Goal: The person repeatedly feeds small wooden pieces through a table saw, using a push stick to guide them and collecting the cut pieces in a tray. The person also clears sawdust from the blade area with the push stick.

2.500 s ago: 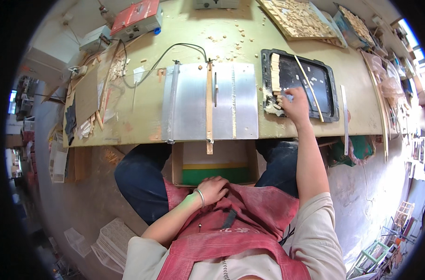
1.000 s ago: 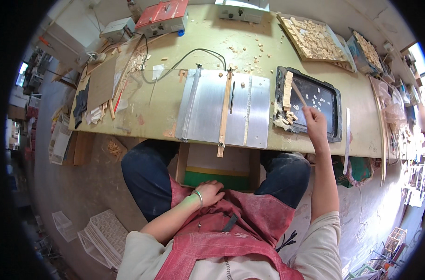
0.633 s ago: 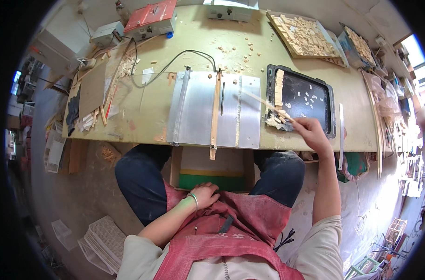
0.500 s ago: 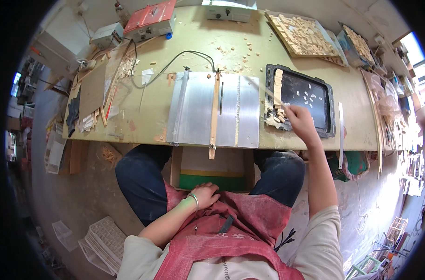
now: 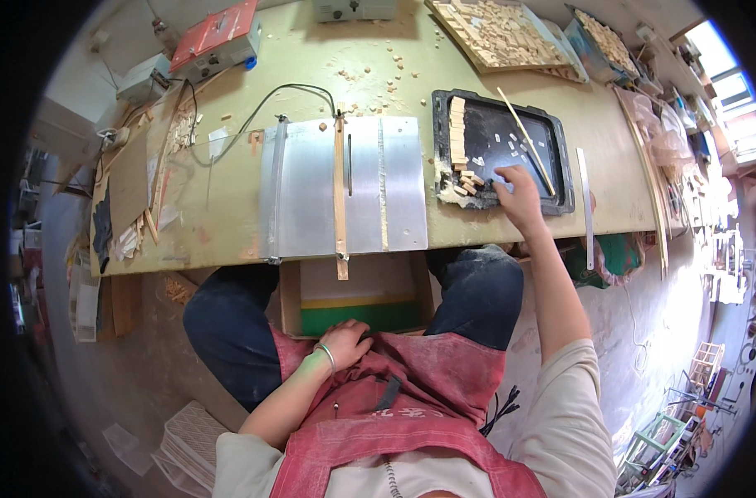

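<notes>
At the left of the workbench (image 5: 228, 236), I note a brown board (image 5: 139, 153), with a stretch of tabletop between it and the aluminium plate (image 5: 403, 191). The plate's near side lies close to the bench's front edge; its wooden strip (image 5: 340, 183) projects past that edge. Below, my left hand (image 5: 347, 342) rests palm-down on my apron (image 5: 428, 365), fingers slack and gripping nothing that I can see. A narrow strip of bench separates plate from black tray (image 5: 565, 166). Inside, a row of wooden blocks (image 5: 457, 129) follows the left wall; loose blocks (image 5: 469, 183) lie at the near-left corner. My right hand (image 5: 521, 195) is over the tray's near side, just right of these, forearm crossing the bench edge, thumb and forefinger bent together; I cannot tell whether they pinch anything. A thin wooden stick (image 5: 526, 139) slants across the tray beyond my knuckles. Further right, a steel ruler (image 5: 585, 207) overhangs the front edge.
</notes>
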### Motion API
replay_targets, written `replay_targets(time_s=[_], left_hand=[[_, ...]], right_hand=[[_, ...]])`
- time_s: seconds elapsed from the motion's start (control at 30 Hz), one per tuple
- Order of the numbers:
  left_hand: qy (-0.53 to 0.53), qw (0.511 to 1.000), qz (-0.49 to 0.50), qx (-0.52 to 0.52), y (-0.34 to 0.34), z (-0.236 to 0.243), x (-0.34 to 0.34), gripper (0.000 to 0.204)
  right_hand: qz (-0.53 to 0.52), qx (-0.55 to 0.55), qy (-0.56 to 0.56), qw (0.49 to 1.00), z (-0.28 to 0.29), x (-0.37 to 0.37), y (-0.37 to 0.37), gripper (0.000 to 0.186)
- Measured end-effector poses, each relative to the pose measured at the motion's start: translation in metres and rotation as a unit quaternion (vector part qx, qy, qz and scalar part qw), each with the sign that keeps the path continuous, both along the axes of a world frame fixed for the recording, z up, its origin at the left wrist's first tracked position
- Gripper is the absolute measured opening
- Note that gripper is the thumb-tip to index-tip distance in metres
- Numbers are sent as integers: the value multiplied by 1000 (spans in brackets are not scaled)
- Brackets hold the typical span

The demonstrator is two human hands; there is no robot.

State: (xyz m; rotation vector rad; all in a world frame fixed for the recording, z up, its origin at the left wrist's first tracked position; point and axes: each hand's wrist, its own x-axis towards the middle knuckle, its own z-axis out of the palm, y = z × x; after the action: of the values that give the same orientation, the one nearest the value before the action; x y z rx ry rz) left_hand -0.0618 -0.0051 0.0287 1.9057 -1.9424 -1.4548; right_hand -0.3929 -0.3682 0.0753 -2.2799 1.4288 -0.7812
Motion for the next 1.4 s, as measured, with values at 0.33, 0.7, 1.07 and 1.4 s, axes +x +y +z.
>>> replay_targets(time_s=[0.33,0.7,1.07,1.4], left_hand=[[4,1000,4,1,-2,4,2,41],[1,1000,11,2,-1,4,2,41],[4,1000,8,7,-2,5,2,41],[6,1000,9,6,-1,1,2,42]], right_hand=[[26,89,-14,996,-3,38,2,11],[18,146,21,989,15,46,13,23],[-31,170,29,985,9,43,7,28],[7,229,-112,967,-4,38,0,34]])
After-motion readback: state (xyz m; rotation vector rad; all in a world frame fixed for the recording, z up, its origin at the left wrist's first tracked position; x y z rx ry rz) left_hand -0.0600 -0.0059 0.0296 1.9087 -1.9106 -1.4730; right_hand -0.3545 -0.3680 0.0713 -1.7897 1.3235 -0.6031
